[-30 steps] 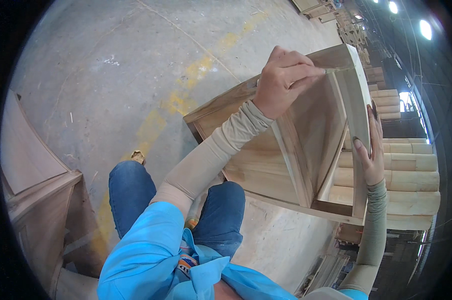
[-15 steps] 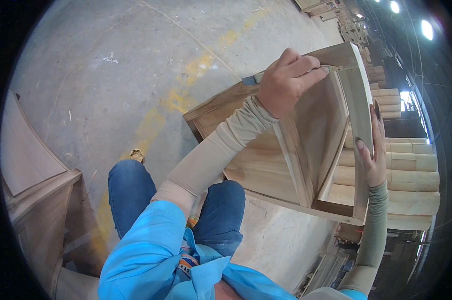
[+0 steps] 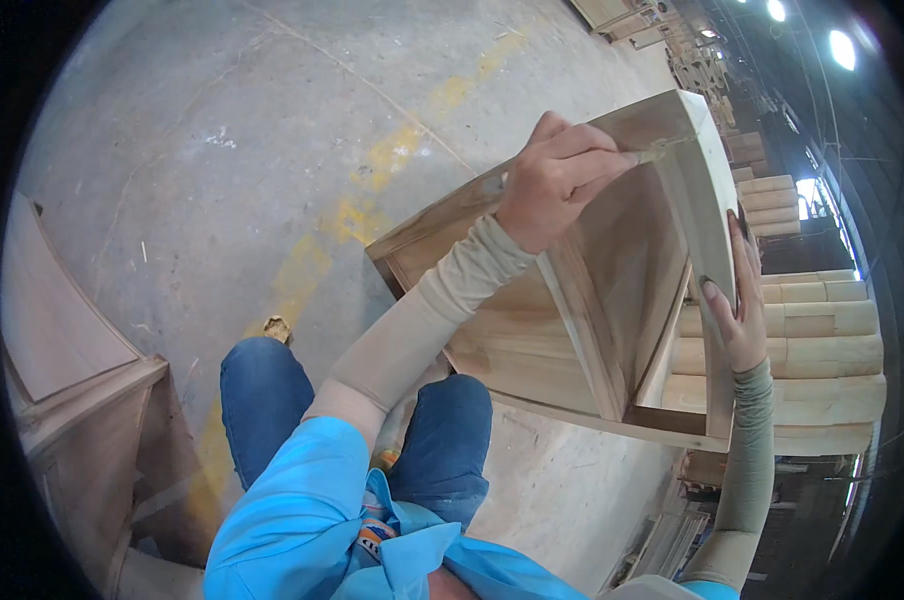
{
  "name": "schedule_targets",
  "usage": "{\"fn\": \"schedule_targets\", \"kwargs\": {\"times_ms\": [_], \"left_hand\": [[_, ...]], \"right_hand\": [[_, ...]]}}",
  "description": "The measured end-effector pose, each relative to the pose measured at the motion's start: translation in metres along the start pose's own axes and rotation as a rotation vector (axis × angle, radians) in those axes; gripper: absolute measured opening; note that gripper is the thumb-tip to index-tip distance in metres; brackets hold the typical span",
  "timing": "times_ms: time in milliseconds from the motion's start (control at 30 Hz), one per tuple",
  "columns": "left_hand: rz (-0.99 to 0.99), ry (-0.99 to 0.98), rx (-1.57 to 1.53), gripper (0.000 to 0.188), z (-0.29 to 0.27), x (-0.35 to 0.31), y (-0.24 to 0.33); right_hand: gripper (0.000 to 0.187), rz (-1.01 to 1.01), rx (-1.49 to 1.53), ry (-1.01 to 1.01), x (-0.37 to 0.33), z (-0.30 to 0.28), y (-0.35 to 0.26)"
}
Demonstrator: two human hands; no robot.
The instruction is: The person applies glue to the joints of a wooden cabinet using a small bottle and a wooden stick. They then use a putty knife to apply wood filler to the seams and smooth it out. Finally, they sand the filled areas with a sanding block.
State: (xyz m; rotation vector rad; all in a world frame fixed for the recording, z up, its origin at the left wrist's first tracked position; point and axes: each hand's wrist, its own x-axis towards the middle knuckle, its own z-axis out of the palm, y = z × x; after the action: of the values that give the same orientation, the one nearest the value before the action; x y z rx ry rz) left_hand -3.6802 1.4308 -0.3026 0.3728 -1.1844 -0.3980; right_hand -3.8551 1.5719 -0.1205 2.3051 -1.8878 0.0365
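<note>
My left hand [image 3: 557,185] is closed around a slim tool with a pale, yellowish tip [image 3: 657,152]; most of the tool is hidden in my fingers, so its kind is unclear. The tip touches the inside of the upper corner of a wooden cabinet carcass [image 3: 582,320], which is unfinished and tilted before me. Farther right, my right hand [image 3: 740,305] grips the carcass's outer edge board [image 3: 710,195], thumb on the near face and fingers along the outer side. A dark, thin thing [image 3: 741,222] shows by those fingertips, too small to name.
A second wooden cabinet piece [image 3: 82,380] stands at the left. Pale curved wooden panels [image 3: 812,325] are stacked beyond the carcass. The concrete floor carries a worn yellow line [image 3: 382,155]. My knees [image 3: 437,440] are close below the carcass.
My left hand has moved slightly left and down, drawing the tool's tip with it. The carcass's upper corner has shifted a little left in view. My right hand keeps its grip.
</note>
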Motion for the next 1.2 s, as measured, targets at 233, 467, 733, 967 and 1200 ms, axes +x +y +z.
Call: {"fn": "schedule_targets", "kwargs": {"times_ms": [233, 467, 733, 967, 1200], "left_hand": [[-0.049, 0.011, -0.037, 0.018, -0.004, 0.008, 0.002], [-0.024, 0.014, 0.002, 0.017, -0.011, 0.022, 0.01], [0.041, -0.068, 0.1, 0.012, -0.015, 0.048, 0.022], [0.082, -0.104, 0.159, 0.01, -0.014, 0.052, 0.022], [0.099, -0.16, 0.234, 0.011, -0.016, 0.056, 0.027]], "right_hand": [[0.072, -0.013, -0.006, 0.014, 0.002, 0.0, -0.004], [0.071, -0.004, 0.02, 0.019, -0.001, 0.002, 0.001], [0.072, 0.011, -0.001, 0.011, -0.001, 0.001, -0.002], [0.071, 0.009, 0.021, 0.021, 0.0, 0.002, -0.003], [0.071, -0.007, 0.015, 0.025, -0.001, 0.002, 0.001]]}}
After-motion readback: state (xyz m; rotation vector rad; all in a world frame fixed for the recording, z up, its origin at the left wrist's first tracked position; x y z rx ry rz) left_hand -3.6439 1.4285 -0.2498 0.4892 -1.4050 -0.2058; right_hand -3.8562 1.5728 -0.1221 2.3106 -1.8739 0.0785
